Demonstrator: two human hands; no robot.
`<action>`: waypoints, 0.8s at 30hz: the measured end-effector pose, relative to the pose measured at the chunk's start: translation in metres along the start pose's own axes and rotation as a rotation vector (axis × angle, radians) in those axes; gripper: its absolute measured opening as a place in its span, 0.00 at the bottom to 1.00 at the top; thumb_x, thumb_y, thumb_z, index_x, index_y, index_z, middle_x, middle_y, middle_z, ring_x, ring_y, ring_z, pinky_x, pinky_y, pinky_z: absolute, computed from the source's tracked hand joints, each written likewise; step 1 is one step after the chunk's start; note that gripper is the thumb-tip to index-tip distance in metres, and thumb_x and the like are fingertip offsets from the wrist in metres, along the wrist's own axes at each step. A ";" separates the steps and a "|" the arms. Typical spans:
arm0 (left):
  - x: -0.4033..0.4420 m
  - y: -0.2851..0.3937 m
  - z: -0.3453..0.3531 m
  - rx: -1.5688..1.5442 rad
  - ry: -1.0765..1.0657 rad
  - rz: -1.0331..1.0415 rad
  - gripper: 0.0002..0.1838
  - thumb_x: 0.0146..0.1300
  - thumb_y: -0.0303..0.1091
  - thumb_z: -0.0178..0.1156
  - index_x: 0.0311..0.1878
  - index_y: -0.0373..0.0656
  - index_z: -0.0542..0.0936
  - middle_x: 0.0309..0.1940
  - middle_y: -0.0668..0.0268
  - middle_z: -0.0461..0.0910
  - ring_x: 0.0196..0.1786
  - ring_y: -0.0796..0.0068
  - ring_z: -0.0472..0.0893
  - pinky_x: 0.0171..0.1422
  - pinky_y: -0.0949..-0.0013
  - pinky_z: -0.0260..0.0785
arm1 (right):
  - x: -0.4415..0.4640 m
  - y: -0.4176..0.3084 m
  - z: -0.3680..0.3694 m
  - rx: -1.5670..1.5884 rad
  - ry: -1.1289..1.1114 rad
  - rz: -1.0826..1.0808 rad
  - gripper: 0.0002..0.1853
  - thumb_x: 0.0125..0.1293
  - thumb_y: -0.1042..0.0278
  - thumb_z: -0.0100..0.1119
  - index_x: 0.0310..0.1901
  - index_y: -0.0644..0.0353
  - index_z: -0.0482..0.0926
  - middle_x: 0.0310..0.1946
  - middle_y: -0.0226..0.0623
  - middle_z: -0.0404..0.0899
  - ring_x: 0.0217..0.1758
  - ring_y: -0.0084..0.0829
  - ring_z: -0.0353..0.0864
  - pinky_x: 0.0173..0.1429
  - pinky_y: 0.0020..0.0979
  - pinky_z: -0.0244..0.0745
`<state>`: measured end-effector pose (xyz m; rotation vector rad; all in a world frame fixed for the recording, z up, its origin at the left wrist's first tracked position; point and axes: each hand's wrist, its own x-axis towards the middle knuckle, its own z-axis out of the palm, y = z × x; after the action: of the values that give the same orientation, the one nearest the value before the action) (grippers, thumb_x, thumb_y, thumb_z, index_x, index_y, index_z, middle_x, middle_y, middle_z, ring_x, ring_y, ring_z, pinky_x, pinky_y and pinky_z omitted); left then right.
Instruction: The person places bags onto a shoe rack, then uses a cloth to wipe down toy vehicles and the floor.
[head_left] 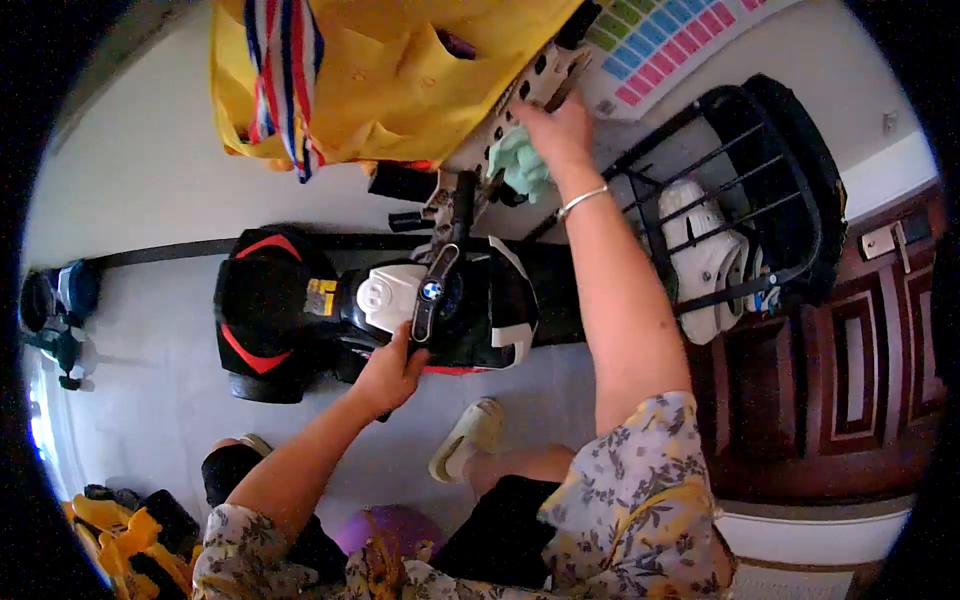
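A child's ride-on toy motorcycle in black, white and red stands in the middle of the head view. My left hand is closed round the near end of its handlebar. Out ahead, my right hand is closed, with a crumpled light green cloth at its palm side. Its fingertips touch a white part with black spots, beside a yellow hanging organiser. How the fingers grip the cloth is partly hidden.
A black rack holding white clogs stands at the right, near a dark wooden door. Striped ribbons hang over the organiser. A purple ball and yellow toy parts lie on the near side.
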<state>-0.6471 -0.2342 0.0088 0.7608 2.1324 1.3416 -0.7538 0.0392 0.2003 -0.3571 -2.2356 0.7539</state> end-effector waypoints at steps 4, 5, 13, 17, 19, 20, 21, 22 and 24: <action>-0.006 0.009 0.008 0.117 -0.017 -0.125 0.17 0.65 0.35 0.50 0.49 0.30 0.65 0.31 0.35 0.76 0.39 0.35 0.76 0.42 0.44 0.68 | 0.021 0.041 -0.023 0.081 -0.135 0.178 0.27 0.47 0.67 0.72 0.48 0.68 0.74 0.46 0.42 0.80 0.48 0.33 0.80 0.52 0.32 0.73; -0.007 0.009 0.011 0.143 0.023 -0.079 0.16 0.65 0.35 0.50 0.47 0.29 0.65 0.29 0.35 0.76 0.38 0.34 0.76 0.41 0.43 0.68 | 0.026 0.056 -0.030 0.115 -0.100 0.132 0.26 0.48 0.68 0.72 0.48 0.67 0.74 0.45 0.41 0.80 0.47 0.32 0.80 0.51 0.32 0.73; -0.018 0.016 -0.004 0.080 -0.107 -0.164 0.14 0.65 0.33 0.50 0.45 0.31 0.63 0.29 0.38 0.76 0.37 0.34 0.75 0.39 0.42 0.67 | 0.054 0.138 -0.062 -0.035 0.017 0.194 0.27 0.50 0.73 0.69 0.53 0.67 0.71 0.47 0.42 0.79 0.48 0.33 0.78 0.52 0.32 0.72; -0.024 0.025 -0.018 0.100 -0.198 -0.204 0.15 0.65 0.33 0.50 0.48 0.32 0.63 0.30 0.38 0.76 0.36 0.34 0.75 0.38 0.42 0.66 | 0.050 0.144 -0.058 -0.040 0.090 0.220 0.28 0.50 0.71 0.69 0.53 0.68 0.70 0.48 0.44 0.78 0.50 0.37 0.78 0.55 0.35 0.70; -0.025 0.027 -0.025 0.103 -0.228 -0.217 0.15 0.65 0.33 0.50 0.49 0.32 0.62 0.30 0.38 0.76 0.36 0.34 0.75 0.38 0.42 0.66 | 0.044 0.114 -0.060 -0.131 0.134 0.329 0.27 0.51 0.72 0.69 0.53 0.70 0.70 0.48 0.46 0.78 0.50 0.38 0.78 0.55 0.34 0.70; -0.024 0.029 -0.027 0.108 -0.253 -0.231 0.15 0.65 0.33 0.50 0.50 0.33 0.62 0.30 0.38 0.77 0.36 0.34 0.75 0.39 0.41 0.66 | 0.044 0.124 -0.054 -0.129 0.134 0.332 0.27 0.51 0.72 0.69 0.53 0.70 0.70 0.48 0.46 0.78 0.50 0.38 0.78 0.55 0.34 0.70; -0.021 0.029 -0.028 0.112 -0.273 -0.242 0.16 0.65 0.33 0.50 0.51 0.34 0.62 0.30 0.39 0.77 0.36 0.34 0.75 0.39 0.41 0.66 | 0.049 0.140 -0.047 -0.032 0.220 0.289 0.27 0.51 0.71 0.69 0.52 0.70 0.70 0.48 0.47 0.78 0.50 0.38 0.78 0.55 0.34 0.70; -0.020 0.027 -0.027 0.113 -0.271 -0.247 0.16 0.65 0.33 0.50 0.51 0.34 0.62 0.30 0.39 0.77 0.36 0.34 0.75 0.39 0.41 0.66 | 0.052 0.154 -0.041 0.066 0.301 0.250 0.27 0.51 0.70 0.70 0.51 0.71 0.71 0.47 0.49 0.78 0.50 0.39 0.78 0.55 0.34 0.70; -0.028 0.030 -0.027 0.099 -0.245 -0.233 0.16 0.65 0.33 0.50 0.51 0.36 0.62 0.31 0.39 0.77 0.37 0.34 0.75 0.39 0.42 0.66 | 0.057 0.176 -0.052 0.128 0.271 0.285 0.27 0.51 0.68 0.70 0.50 0.71 0.71 0.47 0.49 0.78 0.49 0.40 0.78 0.55 0.34 0.70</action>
<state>-0.6396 -0.2595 0.0500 0.6548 2.0302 0.9769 -0.7509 0.2255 0.1524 -0.6823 -1.8940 0.9327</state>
